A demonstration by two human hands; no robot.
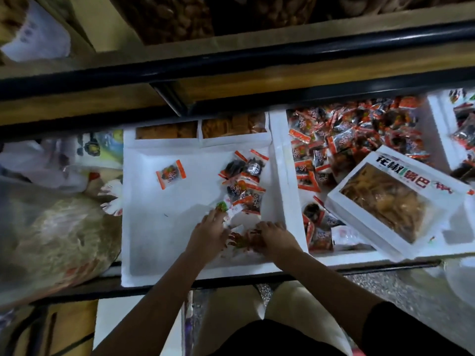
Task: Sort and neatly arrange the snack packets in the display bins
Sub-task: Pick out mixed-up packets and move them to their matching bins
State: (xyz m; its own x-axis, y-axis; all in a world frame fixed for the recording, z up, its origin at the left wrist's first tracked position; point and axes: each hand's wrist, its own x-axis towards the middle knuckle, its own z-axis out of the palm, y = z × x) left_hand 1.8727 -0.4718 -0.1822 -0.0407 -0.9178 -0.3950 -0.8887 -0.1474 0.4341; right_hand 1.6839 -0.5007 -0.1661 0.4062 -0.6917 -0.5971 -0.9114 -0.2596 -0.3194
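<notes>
Scooping snack packets (241, 241) at the bin's (159, 240) five o'clock, my left hand (208, 232) presses flat-fingered and my right hand (275, 235) curls round them. Slick wrappers could squirt loose.

Glossy plastic packets (243, 187) in matt white foam bin (281, 160).

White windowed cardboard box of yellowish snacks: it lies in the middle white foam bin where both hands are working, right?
Not quite. The head view shows the white windowed cardboard box lying tilted in the right-hand white foam bin, on the heap of orange-and-black snack packets. The left hand and right hand do work in the middle white foam bin.
</notes>
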